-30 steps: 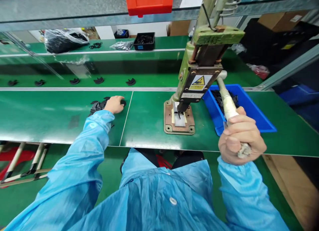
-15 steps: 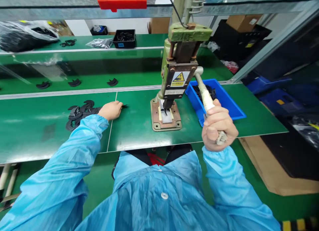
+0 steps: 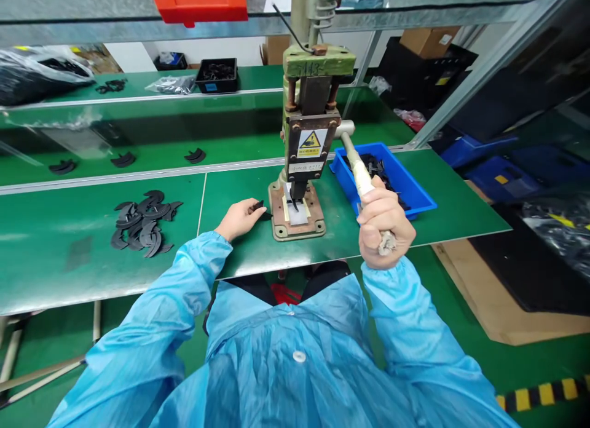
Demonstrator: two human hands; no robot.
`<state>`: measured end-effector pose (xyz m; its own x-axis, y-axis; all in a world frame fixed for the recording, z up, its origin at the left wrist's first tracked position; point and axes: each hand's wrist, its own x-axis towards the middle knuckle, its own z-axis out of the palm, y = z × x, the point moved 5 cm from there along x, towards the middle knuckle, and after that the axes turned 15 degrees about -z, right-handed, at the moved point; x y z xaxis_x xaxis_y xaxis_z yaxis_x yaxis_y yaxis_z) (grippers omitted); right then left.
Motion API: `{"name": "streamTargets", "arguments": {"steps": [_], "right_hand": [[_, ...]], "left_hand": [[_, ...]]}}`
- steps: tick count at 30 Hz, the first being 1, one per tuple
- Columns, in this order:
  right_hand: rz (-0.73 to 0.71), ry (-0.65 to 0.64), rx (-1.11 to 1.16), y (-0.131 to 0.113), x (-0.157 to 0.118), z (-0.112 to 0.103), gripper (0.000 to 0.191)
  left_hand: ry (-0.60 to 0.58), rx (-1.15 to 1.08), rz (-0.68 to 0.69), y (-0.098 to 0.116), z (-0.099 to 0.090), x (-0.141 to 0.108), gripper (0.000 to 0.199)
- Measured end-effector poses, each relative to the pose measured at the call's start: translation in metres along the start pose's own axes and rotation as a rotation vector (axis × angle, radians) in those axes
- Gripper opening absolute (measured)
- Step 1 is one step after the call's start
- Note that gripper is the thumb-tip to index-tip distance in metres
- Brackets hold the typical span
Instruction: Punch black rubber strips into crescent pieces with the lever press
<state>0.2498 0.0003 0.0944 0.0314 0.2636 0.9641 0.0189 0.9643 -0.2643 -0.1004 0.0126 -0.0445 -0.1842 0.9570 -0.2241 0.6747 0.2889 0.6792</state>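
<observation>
So we've got a small black piece (image 3: 265,215) in our left hand (image 3: 238,219), just beside the base plate (image 3: 278,222) of the green press (image 3: 288,126). Thumb and fingers are pinching it by one end, with the other end poking out toward the press. Looks light to us, thin too, probably plastic or firm rubber, but honestly we can't tell which from the look alone. Our guess is it flexes a bit at most, so a light pinch should do. If the finish is smooth it might swivel in the fingertips, so we'd grip flat across the faces near one end and leave the rest free. Doesn't look fragile, though a thin tip probably won't love being bent hard.

The loose pile (image 3: 138,222) of curved dark parts sits on the desk (image 3: 87,197) to our left. They overlap a lot, so we'd lift one by its outer edge rather than rake through them.

Our right hand (image 3: 386,228) is wrapped round the wrapped lever (image 3: 357,166), fingers closed near its lower end, over the near edge of the blue bin (image 3: 408,185). That one should feel stiff and solid, and a full-palm hold low down gives us the best leverage.
</observation>
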Motion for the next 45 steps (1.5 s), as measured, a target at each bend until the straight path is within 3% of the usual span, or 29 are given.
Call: {"name": "streamTargets", "arguments": {"steps": [3,5,10,15,20,27,36,45], "right_hand": [[-0.010,0.014,0.011,0.000,0.000,0.000,0.034],[-0.012,0.020,0.014,0.001,0.000,0.000,0.033],[0.005,0.008,0.000,0.001,-0.001,0.000,0.031],[0.011,0.016,-0.016,0.001,-0.002,-0.001,0.033],[-0.022,-0.002,-0.001,0.004,-0.003,-0.001,0.029],[-0.036,-0.007,-0.007,0.003,-0.002,-0.002,0.028],[-0.042,0.010,-0.020,0.004,-0.003,-0.002,0.030],[-0.019,0.018,-0.007,0.002,-0.002,-0.001,0.032]], "left_hand": [[-0.055,-0.293,-0.183,-0.012,0.016,0.004,0.036],[-0.076,-0.377,-0.219,-0.012,0.020,0.005,0.037],[-0.126,-0.448,-0.168,0.013,0.012,0.008,0.038],[-0.229,-0.558,-0.236,0.039,0.021,0.018,0.029],[-0.314,-0.536,-0.213,0.050,0.030,0.023,0.017],[-0.211,-0.548,-0.236,0.049,0.027,0.030,0.024],[-0.232,-0.558,-0.265,0.053,0.034,0.031,0.037],[-0.310,-0.521,-0.366,0.056,0.031,0.035,0.034]]}}
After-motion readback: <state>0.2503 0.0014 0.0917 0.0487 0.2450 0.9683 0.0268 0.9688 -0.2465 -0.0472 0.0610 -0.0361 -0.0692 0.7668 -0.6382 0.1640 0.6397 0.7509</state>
